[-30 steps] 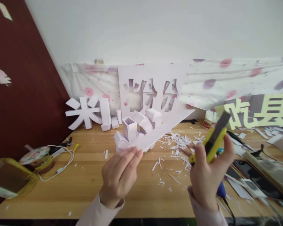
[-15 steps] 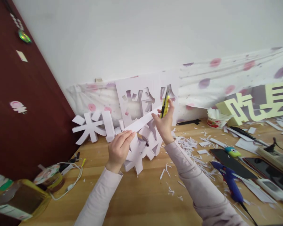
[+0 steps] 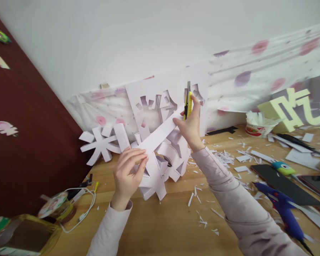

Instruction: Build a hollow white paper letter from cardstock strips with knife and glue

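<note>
L hand (image 3: 127, 170): closed on near end of white paper strip (image 3: 160, 134), pinched betw. thumb & fingers.
R hand (image 3: 190, 125): wrapped round yellow utility knife (image 3: 187, 104), held upright, blade end up; far end of strip is touched by the fingertips.
Strip: held slanted betw. both hands, rising from L hand to R hand, above the table.
Under hands: white 3D paper character (image 3: 162, 167) is stood on wooden table (image 3: 160, 227), just below strip.
Behind R hand: white cut-out sheet (image 3: 154, 103) is leant on the wall.
Right of R hand: paper scraps (image 3: 229, 158), blue glue gun (image 3: 281, 208) well apart.
</note>
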Available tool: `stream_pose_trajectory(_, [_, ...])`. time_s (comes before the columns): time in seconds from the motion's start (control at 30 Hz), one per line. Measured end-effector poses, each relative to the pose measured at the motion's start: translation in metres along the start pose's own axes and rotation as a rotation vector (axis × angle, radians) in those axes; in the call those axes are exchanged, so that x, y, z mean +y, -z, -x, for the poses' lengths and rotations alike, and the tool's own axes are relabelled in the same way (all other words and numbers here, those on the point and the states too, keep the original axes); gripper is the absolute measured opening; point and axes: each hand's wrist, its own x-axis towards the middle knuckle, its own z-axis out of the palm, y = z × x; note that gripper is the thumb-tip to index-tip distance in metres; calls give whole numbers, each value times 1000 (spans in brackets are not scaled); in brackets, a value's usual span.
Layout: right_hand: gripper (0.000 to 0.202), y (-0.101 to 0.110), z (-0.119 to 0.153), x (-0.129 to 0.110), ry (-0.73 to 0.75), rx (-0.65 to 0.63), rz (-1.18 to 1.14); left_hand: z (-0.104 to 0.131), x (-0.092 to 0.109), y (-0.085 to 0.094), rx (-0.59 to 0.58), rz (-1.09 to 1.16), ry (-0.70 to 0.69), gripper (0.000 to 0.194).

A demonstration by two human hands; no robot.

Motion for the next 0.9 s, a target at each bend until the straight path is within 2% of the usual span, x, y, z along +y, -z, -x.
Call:
stream_pose_trajectory(0.2, [94, 12, 1, -8, 62, -89, 68, 1, -3, 3, -35, 172, 248, 11])
stream_pose_trajectory(0.33, [92, 20, 7, -16, 172, -150, 190, 8, -6, 3, -14, 269, 378, 8])
stream_pose_trajectory(0.43, [92, 21, 8, -23, 210, -204, 284, 12, -12, 0, 23, 351, 478, 28])
stream_pose_trajectory(0.5, [93, 22, 8, -27, 187, -245, 354, 14, -16, -1, 34, 406, 535, 32])
stream_pose_trajectory(0.63, [93, 24, 10, -38, 99, -274, 460, 13, -18, -4, 32, 494, 611, 15])
stream_pose_trajectory(0.9, [88, 27, 12, -53, 17, -290, 544, 12, -15, -3, 45, 591, 709, 28])
